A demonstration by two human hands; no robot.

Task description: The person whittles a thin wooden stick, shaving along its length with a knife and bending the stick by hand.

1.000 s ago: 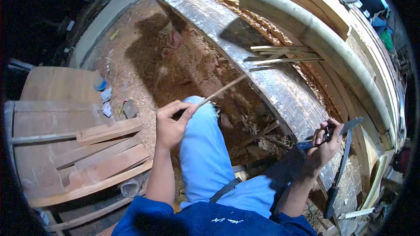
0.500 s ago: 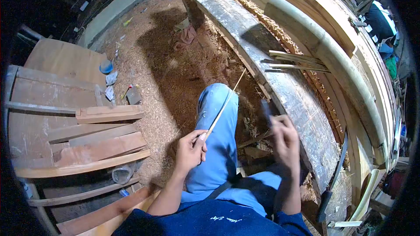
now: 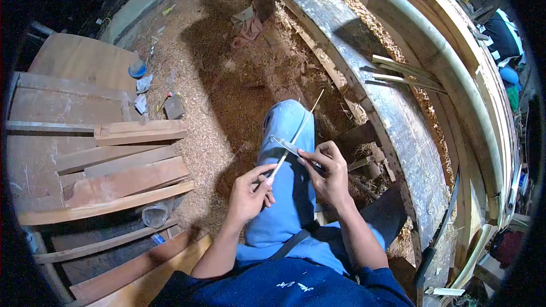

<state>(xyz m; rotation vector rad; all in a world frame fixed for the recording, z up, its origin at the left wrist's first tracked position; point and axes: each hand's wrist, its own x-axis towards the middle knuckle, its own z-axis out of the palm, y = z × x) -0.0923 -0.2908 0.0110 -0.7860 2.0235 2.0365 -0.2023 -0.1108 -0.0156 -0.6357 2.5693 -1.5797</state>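
My left hand (image 3: 248,193) is closed around the lower part of a thin, pale bamboo stick (image 3: 310,113), which slants up and to the right over my raised knee (image 3: 284,115). In my right hand (image 3: 331,175) is a small knife (image 3: 286,145), pinched between thumb and fingers. Its blade lies across the stick just above my left fingers and appears to touch it. The handle end is mostly hidden by my right fingers.
A scuffed wooden bench (image 3: 392,113) curves along my right, bearing bamboo strips (image 3: 406,74), a thick bamboo pole (image 3: 449,57) and a long-bladed knife (image 3: 445,216). Wooden planks (image 3: 128,181) are stacked to my left. Shavings cover the floor (image 3: 199,131); a blue bowl (image 3: 137,70) stands there.
My right hand has moved left from beside the bench, bringing the knife across the stick. My left hand keeps hold of the stick, and the view has shifted slightly.
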